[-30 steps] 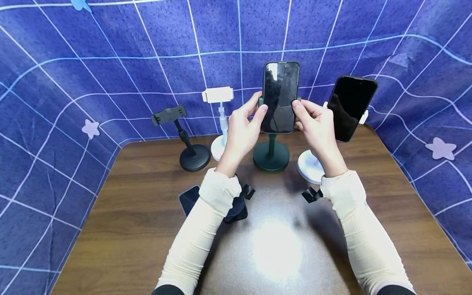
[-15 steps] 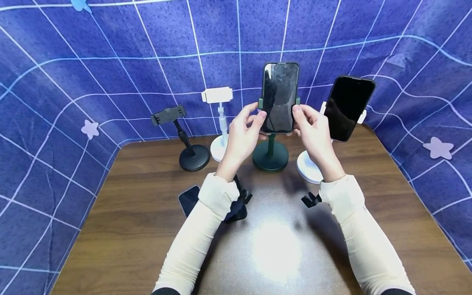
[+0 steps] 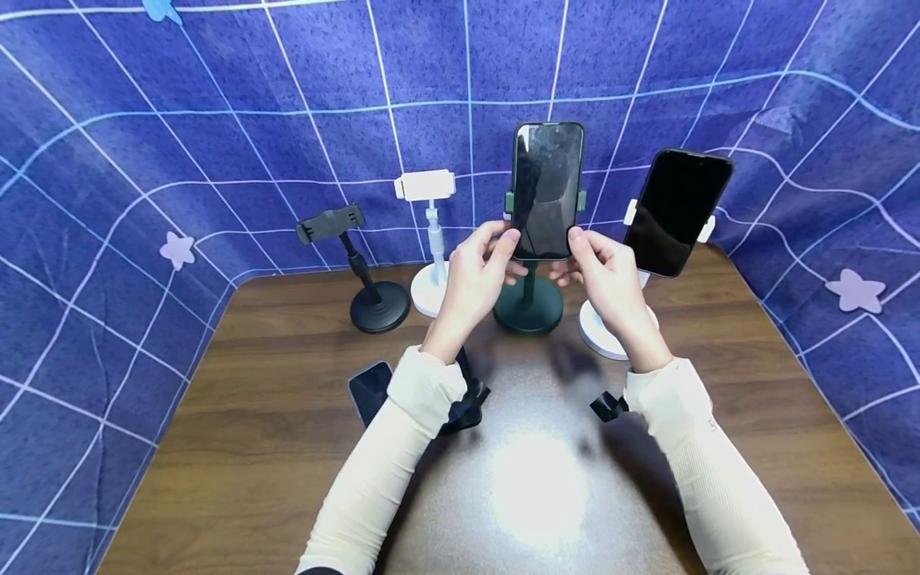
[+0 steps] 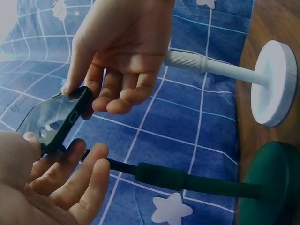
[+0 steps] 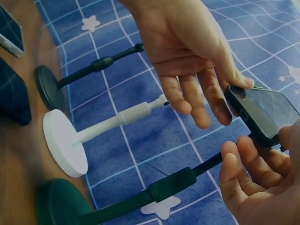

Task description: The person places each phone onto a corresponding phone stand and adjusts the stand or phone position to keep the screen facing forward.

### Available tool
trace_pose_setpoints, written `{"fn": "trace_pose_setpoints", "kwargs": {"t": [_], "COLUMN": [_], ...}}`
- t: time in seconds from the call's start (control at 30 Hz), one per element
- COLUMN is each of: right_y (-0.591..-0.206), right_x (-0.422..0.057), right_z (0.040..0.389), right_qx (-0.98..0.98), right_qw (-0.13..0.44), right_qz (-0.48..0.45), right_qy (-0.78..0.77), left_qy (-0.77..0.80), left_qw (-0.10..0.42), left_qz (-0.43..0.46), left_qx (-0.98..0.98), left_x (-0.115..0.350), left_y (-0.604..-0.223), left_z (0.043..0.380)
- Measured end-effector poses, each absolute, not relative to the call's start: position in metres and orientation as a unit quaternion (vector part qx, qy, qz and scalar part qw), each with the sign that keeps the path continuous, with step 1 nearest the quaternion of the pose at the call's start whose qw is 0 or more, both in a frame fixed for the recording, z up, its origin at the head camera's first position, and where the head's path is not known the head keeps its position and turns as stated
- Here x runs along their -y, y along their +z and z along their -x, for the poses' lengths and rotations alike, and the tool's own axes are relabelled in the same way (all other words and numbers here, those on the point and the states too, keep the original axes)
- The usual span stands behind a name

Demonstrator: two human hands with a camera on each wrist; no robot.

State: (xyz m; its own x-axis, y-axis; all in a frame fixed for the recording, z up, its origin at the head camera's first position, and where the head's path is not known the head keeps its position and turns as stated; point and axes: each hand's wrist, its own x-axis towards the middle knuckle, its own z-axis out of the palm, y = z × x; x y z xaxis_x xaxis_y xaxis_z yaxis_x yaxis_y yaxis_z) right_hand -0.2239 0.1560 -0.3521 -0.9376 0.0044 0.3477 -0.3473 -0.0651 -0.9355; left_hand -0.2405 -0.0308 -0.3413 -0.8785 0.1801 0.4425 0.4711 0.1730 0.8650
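Observation:
A black smartphone (image 3: 548,184) stands upright in the clamp of a green phone stand (image 3: 529,310), whose green side arms show at the phone's edges. My left hand (image 3: 476,267) pinches the phone's lower left corner, thumb in front and fingers curled behind. At the lower right corner my right hand (image 3: 611,275) pinches it the same way. In the left wrist view, the thumbs lie by the phone's bottom end (image 4: 70,119), where a port shows. The other fingers hang loosely bent below the phone, near the green pole (image 5: 173,185).
To the right, another dark phone (image 3: 679,212) leans in a white stand (image 3: 600,331). A black stand (image 3: 379,307) and a white one (image 3: 427,289) stand on the left with bare clamps. A phone (image 3: 370,389) lies on the table partly under my left sleeve. A patterned cloth hangs behind.
Both hands have slid down the phone's sides from the clamp to its lower corners. The phone and the green stand have stayed in place.

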Motion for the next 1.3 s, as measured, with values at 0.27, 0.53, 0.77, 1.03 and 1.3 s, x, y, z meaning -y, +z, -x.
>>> {"fn": "trace_pose_setpoints", "kwargs": {"t": [0.27, 0.53, 0.77, 1.03, 1.3], "right_y": [-0.368, -0.384, -0.402, -0.397, -0.438], "right_x": [-0.155, -0.15, -0.138, -0.116, -0.101], "right_z": [0.216, 0.208, 0.205, 0.196, 0.219], "right_qx": [0.705, 0.726, 0.745, 0.761, 0.754], "right_qw": [0.122, 0.112, 0.07, 0.041, 0.009], "right_qz": [-0.143, -0.15, -0.129, -0.143, -0.144], "right_qy": [0.684, 0.662, 0.651, 0.631, 0.641], "left_qy": [-0.621, -0.587, -0.554, -0.522, -0.486], "left_qw": [0.078, 0.06, 0.074, 0.114, 0.158], "left_qz": [0.214, 0.219, 0.213, 0.189, 0.138], "left_qx": [0.75, 0.777, 0.801, 0.824, 0.848], "left_x": [0.041, 0.052, 0.065, 0.087, 0.114], "left_y": [-0.364, -0.384, -0.401, -0.411, -0.408], "left_z": [0.24, 0.236, 0.234, 0.239, 0.249]}}
